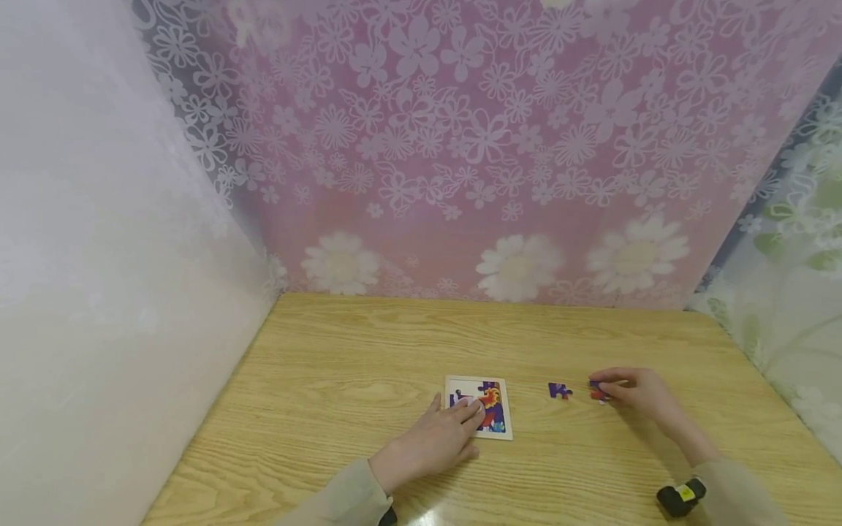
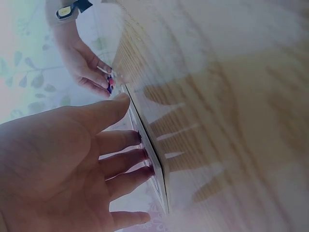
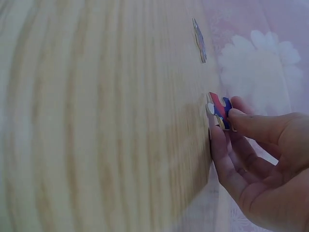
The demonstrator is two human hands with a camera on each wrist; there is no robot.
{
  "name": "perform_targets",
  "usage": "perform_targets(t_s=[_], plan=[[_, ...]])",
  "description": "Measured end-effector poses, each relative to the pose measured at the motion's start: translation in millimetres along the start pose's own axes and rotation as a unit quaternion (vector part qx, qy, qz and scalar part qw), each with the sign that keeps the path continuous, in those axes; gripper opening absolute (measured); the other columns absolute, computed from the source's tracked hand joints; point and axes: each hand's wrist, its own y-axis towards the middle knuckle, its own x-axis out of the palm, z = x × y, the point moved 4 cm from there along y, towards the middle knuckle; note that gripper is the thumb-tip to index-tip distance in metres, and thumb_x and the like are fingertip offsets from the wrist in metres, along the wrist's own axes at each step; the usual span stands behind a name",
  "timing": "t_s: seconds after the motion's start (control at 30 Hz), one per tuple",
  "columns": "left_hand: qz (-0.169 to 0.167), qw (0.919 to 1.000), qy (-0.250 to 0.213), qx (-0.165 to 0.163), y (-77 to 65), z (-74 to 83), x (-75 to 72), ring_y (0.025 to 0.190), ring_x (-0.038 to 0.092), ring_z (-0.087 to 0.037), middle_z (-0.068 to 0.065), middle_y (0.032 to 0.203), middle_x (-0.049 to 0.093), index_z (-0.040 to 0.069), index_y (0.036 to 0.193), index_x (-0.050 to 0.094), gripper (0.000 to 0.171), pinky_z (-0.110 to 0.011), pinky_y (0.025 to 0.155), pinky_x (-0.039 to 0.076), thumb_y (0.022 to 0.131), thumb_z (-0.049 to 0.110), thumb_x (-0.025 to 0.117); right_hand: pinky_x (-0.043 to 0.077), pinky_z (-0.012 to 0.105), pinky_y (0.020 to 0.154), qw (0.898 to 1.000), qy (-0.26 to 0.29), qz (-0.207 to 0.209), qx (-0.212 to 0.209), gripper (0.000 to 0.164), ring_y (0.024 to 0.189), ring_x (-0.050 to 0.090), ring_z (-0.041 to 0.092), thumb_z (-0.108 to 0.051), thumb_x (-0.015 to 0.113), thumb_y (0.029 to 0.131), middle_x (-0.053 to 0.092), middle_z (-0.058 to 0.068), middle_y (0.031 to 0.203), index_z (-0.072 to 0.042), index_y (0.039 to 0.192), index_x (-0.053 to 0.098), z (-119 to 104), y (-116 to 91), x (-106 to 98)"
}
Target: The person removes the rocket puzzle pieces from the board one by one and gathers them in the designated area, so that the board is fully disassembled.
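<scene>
A square jigsaw puzzle board [image 1: 508,427] with a pale frame lies on the table, partly filled with a colourful picture. My left hand [image 1: 439,437] rests on it with fingers straight and spread, hiding its lower left part. In the left wrist view, the fingertips press the top of the board [image 2: 157,166] near its edge. My right hand [image 1: 641,394] pinches a jigsaw piece [image 3: 219,112] in purple, red and white between thumb and fingers, close over the table. Another purple jigsaw piece [image 1: 558,391] lies between the board and my right hand.
The wood-grain table [image 1: 355,351] runs back to a pink flowered curtain [image 1: 427,146]. A white wall-like sheet [image 1: 131,256] bounds the left side, and a leafy patterned sheet [image 1: 789,292] the right. A black strap with a yellow label [image 1: 683,497] circles the right wrist.
</scene>
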Motion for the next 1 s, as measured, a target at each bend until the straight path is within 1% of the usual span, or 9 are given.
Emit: perform_targets(t_s=[0.17, 0.33, 0.4, 0.47, 0.63, 0.73, 0.83, 1.0], plan=[[0.000, 1.0000, 0.004, -0.001, 0.2, -0.3, 1.0, 0.150, 0.031, -0.017, 0.001, 0.164, 0.032, 0.019, 0.157, 0.039, 0.061, -0.056, 0.118, 0.032, 0.103, 0.046, 0.053, 0.061, 0.029, 0.071, 1.000, 0.001, -0.011, 0.016, 0.035, 0.088, 0.071, 0.009, -0.015, 0.063, 0.101, 0.069, 0.024, 0.121, 0.007, 0.129, 0.065, 3.5, 0.4, -2.6], [0.001, 1.0000, 0.004, 0.000, 0.1, -0.1, 1.0, 0.150, 0.032, -0.017, 0.001, 0.163, 0.033, 0.018, 0.157, 0.039, 0.062, -0.057, 0.118, 0.032, 0.103, 0.046, 0.053, 0.061, 0.030, 0.073, 0.999, 0.022, -0.038, 0.015, 0.043, 0.090, 0.073, 0.011, -0.018, 0.065, 0.101, 0.072, 0.023, 0.116, 0.011, 0.133, 0.060, 2.0, -0.1, -3.5], [0.002, 1.0000, 0.004, 0.001, 0.1, 0.0, 0.7, 0.150, 0.032, -0.018, 0.001, 0.163, 0.033, 0.018, 0.157, 0.040, 0.062, -0.057, 0.118, 0.032, 0.103, 0.046, 0.053, 0.061, 0.029, 0.073, 0.999, 0.005, -0.042, 0.007, 0.044, 0.091, 0.073, 0.012, -0.018, 0.066, 0.099, 0.072, 0.023, 0.114, 0.011, 0.132, 0.060, 0.9, -0.1, -4.0], [0.001, 1.0000, 0.004, 0.002, 0.2, 0.0, 0.5, 0.150, 0.032, -0.018, 0.001, 0.163, 0.033, 0.018, 0.157, 0.039, 0.062, -0.057, 0.118, 0.032, 0.103, 0.046, 0.053, 0.060, 0.028, 0.071, 0.999, -0.028, -0.034, 0.002, 0.043, 0.090, 0.073, 0.013, -0.020, 0.070, 0.097, 0.072, 0.022, 0.115, 0.008, 0.129, 0.063, 0.2, 0.3, -4.3], [-0.002, 1.0000, 0.002, 0.000, 0.5, 0.1, -0.1, 0.150, 0.032, -0.018, 0.001, 0.164, 0.033, 0.018, 0.157, 0.040, 0.062, -0.057, 0.118, 0.032, 0.103, 0.046, 0.053, 0.058, 0.026, 0.064, 0.992, -0.125, 0.003, 0.000, 0.037, 0.086, 0.072, 0.021, -0.022, 0.075, 0.093, 0.071, 0.023, 0.113, 0.002, 0.122, 0.071, -1.3, 2.6, -4.3], [-0.004, 1.0000, 0.000, -0.001, 0.2, 0.4, -0.5, 0.150, 0.032, -0.018, 0.001, 0.164, 0.033, 0.018, 0.157, 0.040, 0.062, -0.057, 0.118, 0.031, 0.103, 0.046, 0.053, 0.057, 0.026, 0.062, 0.989, -0.150, 0.016, -0.003, 0.034, 0.088, 0.073, 0.027, -0.021, 0.076, 0.092, 0.071, 0.024, 0.111, 0.000, 0.118, 0.073, -2.7, 3.4, -3.3], [-0.005, 1.0000, -0.001, -0.003, 0.2, 0.4, -0.5, 0.150, 0.032, -0.018, 0.001, 0.164, 0.033, 0.018, 0.157, 0.040, 0.062, -0.057, 0.118, 0.031, 0.103, 0.046, 0.053, 0.056, 0.026, 0.060, 0.988, -0.152, 0.018, -0.006, 0.033, 0.090, 0.072, 0.030, -0.022, 0.077, 0.091, 0.070, 0.024, 0.111, 0.000, 0.116, 0.074, -4.4, 3.2, -1.6], [-0.005, 1.0000, 0.002, -0.005, 0.6, 0.3, -0.5, 0.150, 0.032, -0.017, 0.001, 0.164, 0.033, 0.019, 0.157, 0.040, 0.062, -0.057, 0.118, 0.031, 0.103, 0.046, 0.053, 0.052, 0.026, 0.056, 0.987, -0.161, 0.018, -0.015, 0.031, 0.085, 0.068, 0.023, -0.022, 0.076, 0.092, 0.070, 0.024, 0.114, -0.002, 0.115, 0.075, -6.3, 2.7, 0.5]])
